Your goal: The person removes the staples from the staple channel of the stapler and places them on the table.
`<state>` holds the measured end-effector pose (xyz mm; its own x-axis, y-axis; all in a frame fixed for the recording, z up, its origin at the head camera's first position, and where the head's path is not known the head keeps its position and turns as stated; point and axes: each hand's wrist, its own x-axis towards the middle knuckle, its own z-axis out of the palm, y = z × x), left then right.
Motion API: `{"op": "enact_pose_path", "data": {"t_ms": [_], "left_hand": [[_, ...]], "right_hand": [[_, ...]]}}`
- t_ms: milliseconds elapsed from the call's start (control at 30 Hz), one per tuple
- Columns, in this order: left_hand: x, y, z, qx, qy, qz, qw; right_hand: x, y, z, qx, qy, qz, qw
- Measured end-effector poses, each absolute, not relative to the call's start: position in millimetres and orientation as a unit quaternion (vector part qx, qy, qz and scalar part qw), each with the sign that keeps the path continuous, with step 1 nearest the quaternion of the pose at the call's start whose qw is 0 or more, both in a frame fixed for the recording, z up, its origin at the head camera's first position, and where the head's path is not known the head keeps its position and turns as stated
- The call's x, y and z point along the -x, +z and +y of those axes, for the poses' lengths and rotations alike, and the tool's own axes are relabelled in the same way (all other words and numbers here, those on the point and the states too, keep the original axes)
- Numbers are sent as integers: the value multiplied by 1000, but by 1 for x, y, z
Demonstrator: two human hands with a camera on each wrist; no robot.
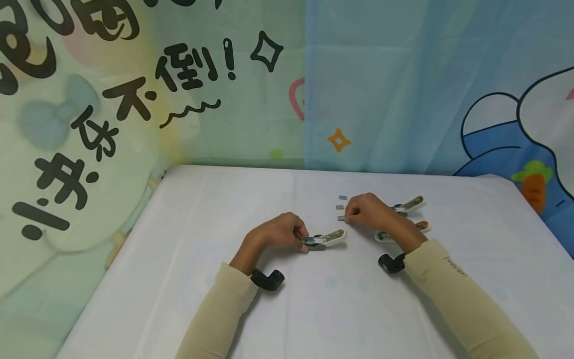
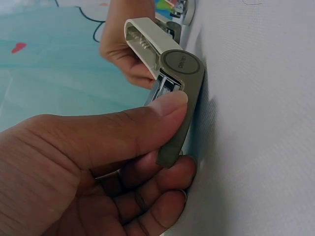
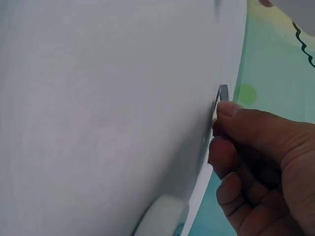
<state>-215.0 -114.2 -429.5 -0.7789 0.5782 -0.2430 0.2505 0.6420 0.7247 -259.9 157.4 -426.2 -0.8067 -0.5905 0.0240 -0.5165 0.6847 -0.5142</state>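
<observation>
My left hand point(image 1: 280, 231) pinches a small stapler point(image 1: 332, 238) just over the white table, thumb across its grey-green base. In the left wrist view the stapler point(image 2: 183, 61) has its cream top swung back, and the metal staple channel is exposed. My right hand point(image 1: 374, 212) is farther right, its thumb and fingers pinching a short grey strip of staples point(image 3: 224, 92) at the table surface. Two more staple strips lie just beyond it, a nearer one point(image 1: 339, 207) and a farther one point(image 1: 343, 197).
Behind and under my right forearm lie two more staplers, one cream-topped point(image 1: 411, 204) and one with an orange-brown end point(image 1: 423, 226). Printed cloth point(image 1: 381, 89) hangs along the back and left edges of the white table point(image 1: 202, 209).
</observation>
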Motion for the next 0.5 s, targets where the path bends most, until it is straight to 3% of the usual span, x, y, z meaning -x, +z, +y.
{"op": "enact_pose_path", "data": {"t_ms": [300,367,500], "left_hand": [[214,-428,-114,-233,352,876,234],[214,-429,-114,-234,349,876,235],[214,-428,-112,-237,344,878,235]], "right_hand": [[250,-420,165,286,-247,926,21],[243,-416,162,298,-273,914,35],[226,-406,154,344,-325,873,117]]}}
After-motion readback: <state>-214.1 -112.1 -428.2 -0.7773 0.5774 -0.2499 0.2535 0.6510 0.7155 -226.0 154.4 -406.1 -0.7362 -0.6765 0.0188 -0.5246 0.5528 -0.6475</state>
